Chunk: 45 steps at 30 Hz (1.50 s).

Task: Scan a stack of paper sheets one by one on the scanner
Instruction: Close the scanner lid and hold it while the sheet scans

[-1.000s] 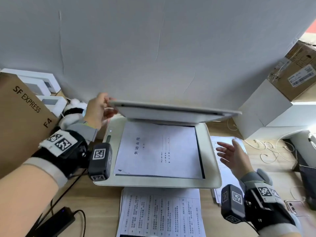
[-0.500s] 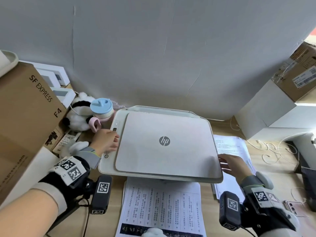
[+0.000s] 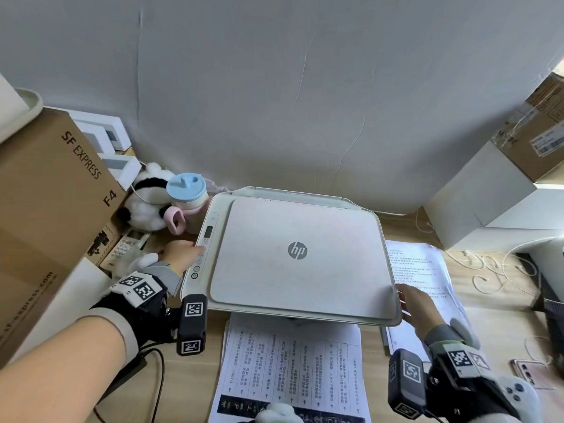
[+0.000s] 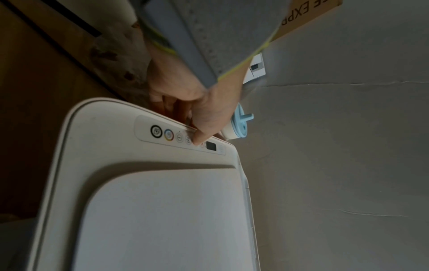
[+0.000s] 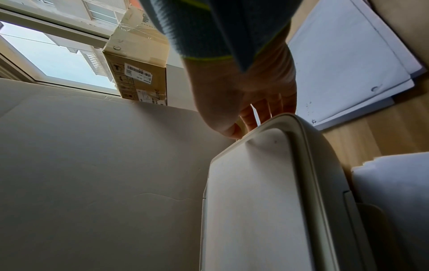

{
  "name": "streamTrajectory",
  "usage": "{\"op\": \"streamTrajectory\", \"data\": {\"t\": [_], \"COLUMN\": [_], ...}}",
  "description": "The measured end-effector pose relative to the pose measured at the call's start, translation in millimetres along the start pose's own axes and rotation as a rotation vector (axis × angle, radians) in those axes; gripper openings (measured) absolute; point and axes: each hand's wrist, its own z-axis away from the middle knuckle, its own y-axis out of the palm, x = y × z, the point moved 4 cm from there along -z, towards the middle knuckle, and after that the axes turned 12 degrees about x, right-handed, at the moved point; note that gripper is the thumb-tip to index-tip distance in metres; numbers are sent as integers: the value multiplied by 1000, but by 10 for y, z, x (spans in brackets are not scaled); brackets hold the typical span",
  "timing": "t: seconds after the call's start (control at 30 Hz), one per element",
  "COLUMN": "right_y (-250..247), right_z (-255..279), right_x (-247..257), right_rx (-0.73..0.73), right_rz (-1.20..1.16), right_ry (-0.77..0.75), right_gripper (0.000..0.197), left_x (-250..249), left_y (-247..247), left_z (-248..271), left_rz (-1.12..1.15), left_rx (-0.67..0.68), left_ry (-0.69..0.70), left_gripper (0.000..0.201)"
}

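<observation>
The white HP scanner (image 3: 299, 257) sits mid-desk with its lid down, so the sheet on the glass is hidden. My left hand (image 3: 183, 254) is at the control strip (image 4: 181, 137) on the scanner's left edge. Its thumb tip (image 4: 199, 140) presses a button beside the small display, and the other fingers are curled down past the edge. My right hand (image 3: 410, 303) rests relaxed against the scanner's front right corner (image 5: 278, 132), holding nothing. A paper stack (image 3: 421, 270) lies right of the scanner. Printed sheets (image 3: 293, 361) lie in front of it.
An SF Express carton (image 3: 55, 193) stands at the left, with a panda plush (image 3: 146, 206) and a blue-lidded cup (image 3: 186, 193) beside the scanner. White boxes (image 3: 488, 203), loose cables (image 3: 488, 270) and a phone (image 3: 531, 370) crowd the right side. A wall stands close behind.
The lid came down from raised to flat over the sheet. My left hand left the lid for the control strip. My right hand moved in to the scanner's front right corner.
</observation>
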Motion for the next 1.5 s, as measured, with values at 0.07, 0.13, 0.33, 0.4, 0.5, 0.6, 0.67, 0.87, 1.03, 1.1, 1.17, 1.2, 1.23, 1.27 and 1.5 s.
{"op": "streamTrajectory", "data": {"t": [0.07, 0.13, 0.33, 0.4, 0.5, 0.6, 0.67, 0.87, 1.03, 1.1, 1.17, 1.2, 1.23, 1.27, 1.5], "right_y": [-11, -14, -17, -16, -10, -2, 2, 34, 34, 40, 47, 50, 51, 50, 42], "right_z": [-29, -41, -76, -93, -105, -112, -96, -17, -48, -74, -89, -98, -103, -112, -144], "right_x": [-27, -33, -33, -46, -76, -102, -122, -203, -252, -279, -295, -303, -305, -312, -357], "right_rx": [-10, -6, -6, -9, -16, -38, -58, -68, -106, -126, -136, -137, -137, -138, -151], "right_rz": [3, -2, -10, -1, -4, -29, -32, -48, -24, -2, 12, 7, -3, -11, -10], "right_ry": [1, 5, 9, 6, -4, -21, -27, -39, -63, -70, -75, -82, -90, -97, -81], "right_gripper": [15, 16, 15, 15, 12, 18, 22, 24, 32, 32, 32, 32, 32, 33, 31], "left_x": [-3, 6, 77, 46, 160, 459, 480, 330, 258, 246, 234, 232, 228, 228, 208], "left_y": [22, 29, 8, 21, 12, -17, -16, 31, 71, 70, 69, 64, 63, 63, 71], "left_z": [2, 8, -48, 6, -36, -289, -230, 93, 149, 156, 154, 153, 150, 146, 150], "left_rz": [23, 41, 110, 164, 146, 128, 117, 138, -12, -56, -97, -108, -107, -107, -133], "left_rx": [1, -1, -26, -43, -73, -116, -140, -183, -245, -278, -280, -275, -265, -256, -267], "left_ry": [-4, -11, -20, -27, -51, -48, -29, 46, 134, 142, 130, 121, 115, 111, 101], "left_gripper": [19, 19, 7, 12, 26, 33, 36, 35, 38, 40, 40, 40, 40, 40, 43]}}
